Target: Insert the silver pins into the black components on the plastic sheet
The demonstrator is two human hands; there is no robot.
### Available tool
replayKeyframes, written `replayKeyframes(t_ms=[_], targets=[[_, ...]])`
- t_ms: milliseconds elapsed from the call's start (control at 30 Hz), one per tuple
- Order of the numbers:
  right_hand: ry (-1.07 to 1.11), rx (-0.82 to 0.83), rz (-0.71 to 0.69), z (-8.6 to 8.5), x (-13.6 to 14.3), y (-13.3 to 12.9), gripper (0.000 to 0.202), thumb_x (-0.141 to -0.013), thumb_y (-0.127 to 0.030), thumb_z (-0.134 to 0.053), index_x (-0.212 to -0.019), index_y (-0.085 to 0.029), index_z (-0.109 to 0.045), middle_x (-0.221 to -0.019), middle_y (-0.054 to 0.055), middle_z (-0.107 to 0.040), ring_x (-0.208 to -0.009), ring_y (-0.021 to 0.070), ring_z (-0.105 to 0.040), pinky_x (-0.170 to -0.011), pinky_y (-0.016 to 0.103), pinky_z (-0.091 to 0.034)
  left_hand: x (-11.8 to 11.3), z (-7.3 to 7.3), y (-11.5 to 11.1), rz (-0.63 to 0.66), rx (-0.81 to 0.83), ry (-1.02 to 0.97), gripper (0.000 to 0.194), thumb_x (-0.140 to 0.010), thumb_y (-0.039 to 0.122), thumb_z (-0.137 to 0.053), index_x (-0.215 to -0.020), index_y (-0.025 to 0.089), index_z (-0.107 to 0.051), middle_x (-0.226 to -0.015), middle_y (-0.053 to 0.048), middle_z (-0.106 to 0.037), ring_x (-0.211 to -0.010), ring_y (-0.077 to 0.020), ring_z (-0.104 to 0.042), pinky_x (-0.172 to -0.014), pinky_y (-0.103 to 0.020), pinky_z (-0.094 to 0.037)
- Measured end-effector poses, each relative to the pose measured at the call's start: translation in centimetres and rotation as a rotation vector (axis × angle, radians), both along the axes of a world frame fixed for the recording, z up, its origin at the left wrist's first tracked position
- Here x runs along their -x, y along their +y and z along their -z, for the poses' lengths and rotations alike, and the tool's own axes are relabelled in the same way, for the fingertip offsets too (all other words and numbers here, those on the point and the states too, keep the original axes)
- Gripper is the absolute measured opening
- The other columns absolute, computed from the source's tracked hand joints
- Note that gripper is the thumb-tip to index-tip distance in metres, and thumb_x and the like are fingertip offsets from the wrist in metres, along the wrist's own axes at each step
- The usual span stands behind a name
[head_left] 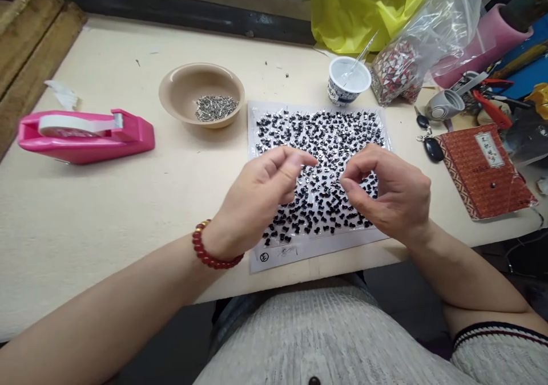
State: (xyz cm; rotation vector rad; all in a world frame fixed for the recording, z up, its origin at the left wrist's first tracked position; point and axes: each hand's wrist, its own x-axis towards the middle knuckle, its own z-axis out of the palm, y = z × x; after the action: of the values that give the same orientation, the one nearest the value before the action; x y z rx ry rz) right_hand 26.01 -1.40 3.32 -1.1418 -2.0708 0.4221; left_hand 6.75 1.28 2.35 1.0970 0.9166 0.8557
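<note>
A white sheet (314, 256) lies near the table's front edge, covered with many small black pieces, some with thin metal pins standing up. Above its left half is my left hand (265, 188), thumb pressed to the bent index finger; whatever it pinches is too small to make out. My right hand (387, 194) hovers over the sheet's right side, thumb and index fingertips together, and anything between them cannot be made out. The hands are apart. Left of the sheet's top corner, a beige bowl (177, 91) holds a heap of small metal pins.
A pink tape dispenser (85, 145) stands at the left. Behind the sheet are a white cup (342, 94) and a plastic bag (396, 68) of red and white pieces. Keys (433, 149) and a red patterned pouch (488, 185) lie at the right.
</note>
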Motion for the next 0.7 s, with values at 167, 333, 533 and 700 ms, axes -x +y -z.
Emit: replayKeyframes(t_ms=[167,333,533,700], targets=[[-0.284,0.039,-0.089,2.3,-0.6,-1.6,0.01,-0.083,-0.01,-0.052,-0.077,-0.018,-0.056,-0.072,0.001,-0.061,-0.071,0.0133,-0.052,-0.067,0.031,-0.036,0.8,-2.2,1.8,-0.231,0.199,-0.15,0.02,-0.092,0.01,-0.045,-0.082,0.017,-0.061,-0.066,0.002,-0.042,-0.049,-0.0061,-0.032,-0.042,-0.02,-0.028],[-0.372,0.055,-0.085,3.1,-0.8,-2.0,0.011,-0.084,-0.011,-0.05,-0.077,-0.017,-0.057,-0.072,0.002,-0.06,-0.072,0.0136,-0.051,-0.068,0.031,-0.032,2.0,-2.6,2.6,-0.214,0.159,-0.12,0.024,-0.096,0.021,-0.046,-0.074,0.018,-0.055,-0.058,0.004,-0.036,-0.043,-0.0038,-0.026,-0.04,-0.019,-0.021],[-0.436,0.021,-0.122,2.8,-0.9,-2.1,0.013,-0.084,-0.01,-0.05,-0.074,-0.016,-0.055,-0.071,0.002,-0.06,-0.07,0.0128,-0.051,-0.067,0.03,-0.029,3.0,-0.3,2.3,-0.197,0.181,-0.165,0.027,-0.09,0.032,-0.058,-0.068,0.018,-0.061,-0.054,0.004,-0.033,-0.044,-0.0061,-0.024,-0.037,-0.021,-0.02],[-0.494,-0.017,-0.122,2.9,-0.6,-2.1,0.015,-0.085,-0.01,-0.049,-0.074,-0.016,-0.056,-0.071,0.002,-0.061,-0.069,0.0122,-0.05,-0.066,0.03,-0.028,2.9,0.6,2.3,-0.25,0.265,-0.228,0.025,-0.093,0.023,-0.051,-0.074,0.016,-0.066,-0.063,0.002,-0.04,-0.047,-0.0061,-0.027,-0.039,-0.02,-0.024]])
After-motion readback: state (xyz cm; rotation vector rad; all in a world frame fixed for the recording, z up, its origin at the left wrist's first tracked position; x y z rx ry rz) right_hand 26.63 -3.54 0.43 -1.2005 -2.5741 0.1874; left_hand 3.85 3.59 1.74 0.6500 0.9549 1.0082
